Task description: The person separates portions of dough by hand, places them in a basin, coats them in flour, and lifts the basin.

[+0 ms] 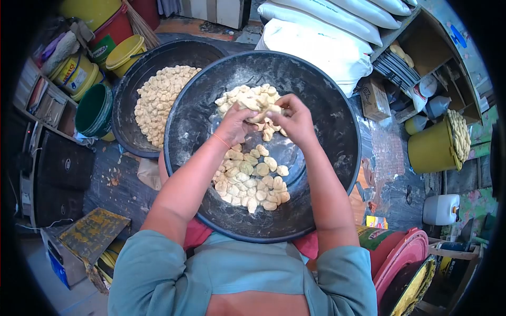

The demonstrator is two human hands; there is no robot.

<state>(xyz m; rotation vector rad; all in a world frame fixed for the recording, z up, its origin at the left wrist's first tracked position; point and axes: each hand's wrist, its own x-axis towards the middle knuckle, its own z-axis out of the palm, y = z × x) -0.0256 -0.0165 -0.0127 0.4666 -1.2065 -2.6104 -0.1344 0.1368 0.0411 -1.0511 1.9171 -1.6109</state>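
Crowded work corner, seen from above. Dark floor, dusted with flour in patches. White sacks (327, 31) stacked at the far side; yellow buckets (100, 58) and a green bucket (95, 110) to the left; a yellow tub (432, 150) to the right near cluttered shelves (437, 58).

Large black basin (337, 174) sits right in front of the person, its near rim against the lap. A second basin (132, 100) behind-left, partly tucked under the first, holds a heap of small dough pieces (161, 100).

Little free room: things crowd the basin rim on every side. Open space is inside the basin, along its bare floured walls.

Both forearms reach in from the near rim. Left hand (234, 126) and right hand (295, 124) meet over the far half, fingers closed around a lump of dough (261, 108), pinching at it. Cut pieces (253, 181) lie in the basin's bottom, below the wrists
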